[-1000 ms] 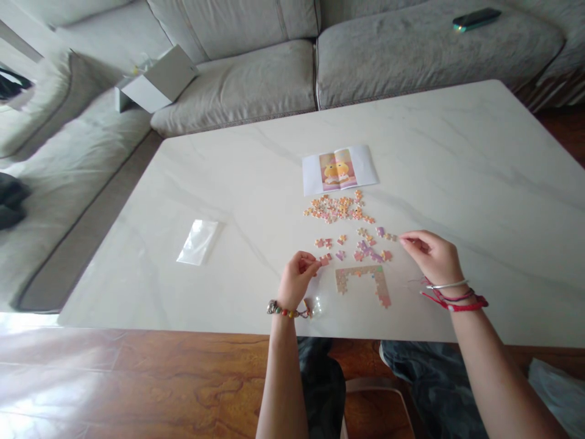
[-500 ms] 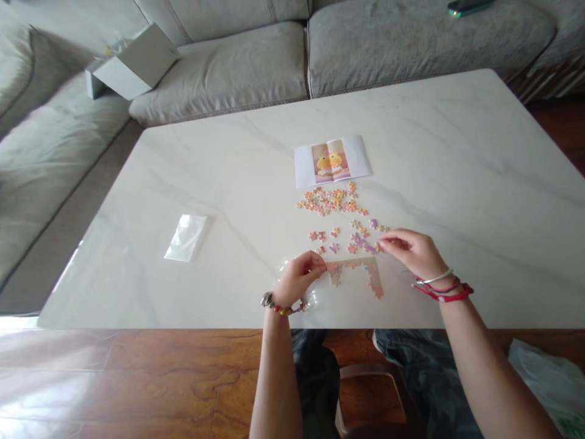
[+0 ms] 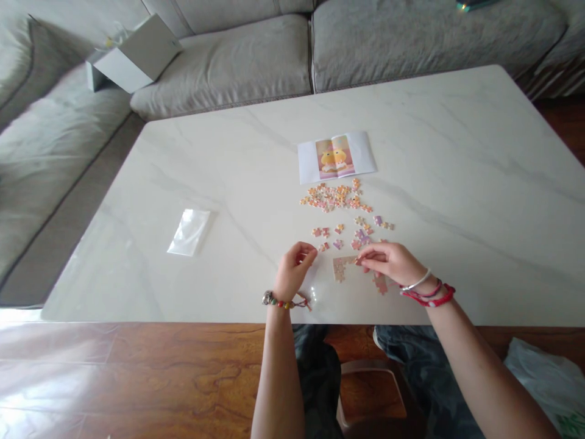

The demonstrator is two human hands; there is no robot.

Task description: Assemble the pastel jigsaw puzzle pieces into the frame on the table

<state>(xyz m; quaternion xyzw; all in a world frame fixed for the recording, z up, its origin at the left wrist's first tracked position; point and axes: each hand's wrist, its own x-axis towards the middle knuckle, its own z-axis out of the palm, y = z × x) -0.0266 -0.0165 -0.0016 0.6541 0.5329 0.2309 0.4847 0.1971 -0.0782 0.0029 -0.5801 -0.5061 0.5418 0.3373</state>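
Left hand [image 3: 295, 271]: fingers curled in, tips close together; you can't tell whether they hold anything
Right hand [image 3: 388, 262]: thumb and fingers pinched; any piece between them is too small to tell
Assembled jigsaw section [image 3: 340, 267]: between your hands, touching your right fingertips
Loose jigsaw pieces [image 3: 361, 238]: just ahead of your right hand
Jigsaw pile [image 3: 331, 196]: farther ahead, between your hands and the printed picture sheet [image 3: 337, 156]
Plastic bag [image 3: 189, 231]: well left of your left hand
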